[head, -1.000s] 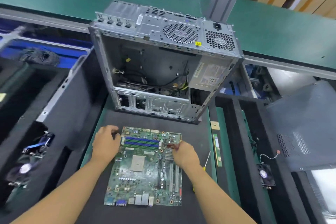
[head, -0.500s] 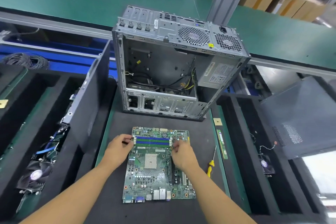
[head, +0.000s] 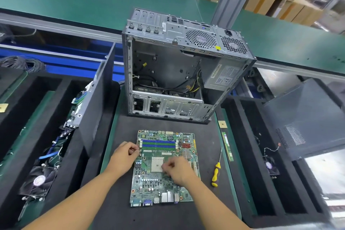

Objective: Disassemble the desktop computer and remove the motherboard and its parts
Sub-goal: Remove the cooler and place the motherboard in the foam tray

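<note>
The green motherboard [head: 164,179] lies flat on the black mat, removed from the case, with blue and green RAM slots at its far end and a white CPU socket [head: 156,163] in the middle. My left hand [head: 124,158] has its fingers curled at the board's left edge, pinching by the left ends of the RAM slots. My right hand [head: 180,171] is over the board's centre. Its curled fingertips pinch at the socket's right edge, and what they hold is hidden. The open metal case [head: 168,73] stands just beyond the board with cables and the power supply inside.
A yellow-handled screwdriver [head: 215,173] and a RAM stick [head: 227,145] lie right of the board. Black foam trays on both sides hold fans [head: 39,181] and cables. A grey side panel [head: 308,117] leans at the right, and another panel [head: 95,102] stands at the left.
My right hand has moved from the right ends of the RAM slots down to the CPU socket. My left hand stays at the board's left edge. The view has shifted.
</note>
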A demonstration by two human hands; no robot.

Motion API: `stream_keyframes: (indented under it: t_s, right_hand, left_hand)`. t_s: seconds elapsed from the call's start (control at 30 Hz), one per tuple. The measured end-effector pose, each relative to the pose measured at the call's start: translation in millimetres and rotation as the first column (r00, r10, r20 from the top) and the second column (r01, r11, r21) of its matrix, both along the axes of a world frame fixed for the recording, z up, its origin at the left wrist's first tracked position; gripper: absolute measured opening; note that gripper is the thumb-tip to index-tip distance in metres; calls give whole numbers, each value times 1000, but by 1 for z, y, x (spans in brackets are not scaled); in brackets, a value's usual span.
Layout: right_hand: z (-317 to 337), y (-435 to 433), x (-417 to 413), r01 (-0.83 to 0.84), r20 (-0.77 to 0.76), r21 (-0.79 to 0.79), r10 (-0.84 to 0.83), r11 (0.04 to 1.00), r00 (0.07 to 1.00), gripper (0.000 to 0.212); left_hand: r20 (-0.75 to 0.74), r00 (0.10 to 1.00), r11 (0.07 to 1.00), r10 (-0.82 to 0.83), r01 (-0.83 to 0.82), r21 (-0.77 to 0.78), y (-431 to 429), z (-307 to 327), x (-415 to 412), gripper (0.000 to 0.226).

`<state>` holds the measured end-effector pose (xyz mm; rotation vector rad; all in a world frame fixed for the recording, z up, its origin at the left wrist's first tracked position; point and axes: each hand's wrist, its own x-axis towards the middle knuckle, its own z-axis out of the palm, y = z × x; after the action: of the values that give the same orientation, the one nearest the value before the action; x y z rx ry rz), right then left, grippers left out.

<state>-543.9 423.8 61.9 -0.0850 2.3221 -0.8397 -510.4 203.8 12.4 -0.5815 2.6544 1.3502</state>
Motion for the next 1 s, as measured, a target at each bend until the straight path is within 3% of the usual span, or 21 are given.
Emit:
stream_keyframes:
  t_s: [0.2, 0.3, 0.57, 0.67, 0.77, 0.87, 1.0]
  right_hand:
    - [-4, -6, 8, -61, -61, 125, 69, 990, 996, 20]
    - [-5, -9, 8, -7, -89, 168, 22, 986, 996, 10]
    - [0, -10, 9, 0, -117, 300, 37, 954, 992, 19]
    - [6, 6, 1, 158, -197, 225, -114, 961, 974, 18]
    - [11, 34, -19, 325, -329, 267, -231, 907, 916, 22]
    - [12, 55, -41, 333, -268, 383, -241, 862, 933, 36]
    - [6, 61, -55, 343, -101, 373, -330, 862, 939, 35]
  left_hand:
    - [-16, 1000, 1000, 5, -5, 22, 3, 0, 3, 12]
    - [-10, 1000, 1000, -13, 13, 22, 2, 2, 3, 11]
    - [-1, 1000, 1000, -20, 20, 22, 2, 4, 4, 11]
    - [10, 1000, 1000, 13, -13, 11, 3, 3, 0, 7]
    - [44, 994, 995, 98, -99, 11, 8, 4, -7, 11]
    - [86, 983, 986, 165, -166, 3, 13, 5, -13, 29]
    - [168, 967, 981, 193, -196, -1, 15, 7, -18, 40]
